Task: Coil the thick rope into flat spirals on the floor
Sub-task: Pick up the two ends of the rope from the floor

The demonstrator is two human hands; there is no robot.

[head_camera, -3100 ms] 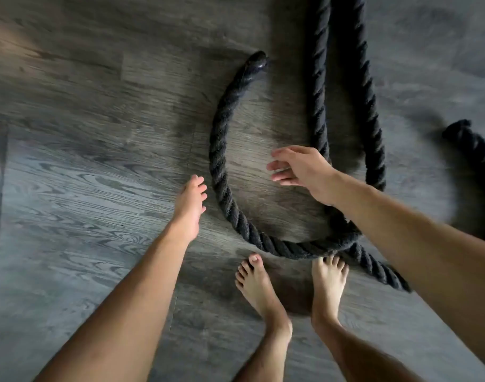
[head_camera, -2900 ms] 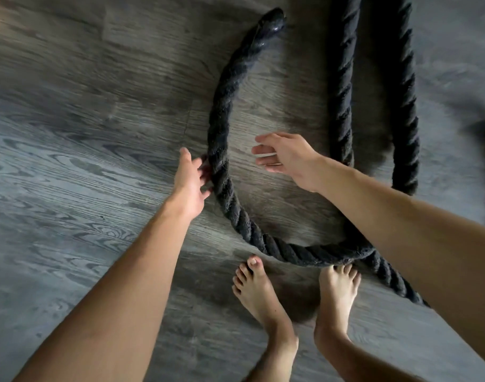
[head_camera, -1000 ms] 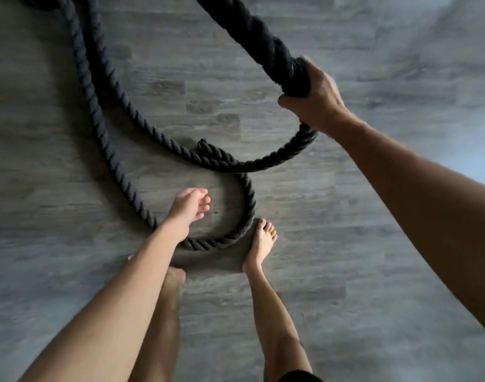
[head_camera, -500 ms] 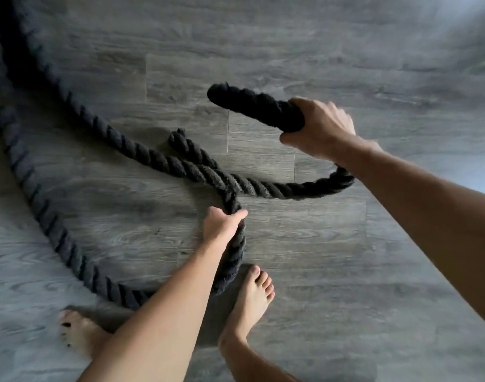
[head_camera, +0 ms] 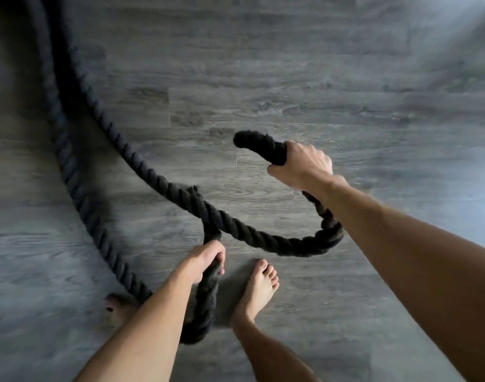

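A thick black twisted rope (head_camera: 252,234) lies on the grey wood floor in loose curves. My right hand (head_camera: 302,166) is shut on it near its free end (head_camera: 242,137), which sticks out to the left of my fist, raised off the floor. From that fist the rope drops under my forearm, loops round at the right and runs left to a crossing (head_camera: 200,205). My left hand (head_camera: 208,259) grips the strand just below that crossing. Beneath it the rope bends in a tight curve between my feet. Two long strands run away to the upper left.
My bare right foot (head_camera: 259,290) stands just right of the tight bend. My left foot (head_camera: 117,308) is partly hidden behind my left forearm and touches the outer strand. Grey plank floor (head_camera: 346,78) spreads all around; light falls on it at the right.
My left hand has closed round the strand under the crossing. My right hand has lowered slightly with the rope end. The view has shifted a little.
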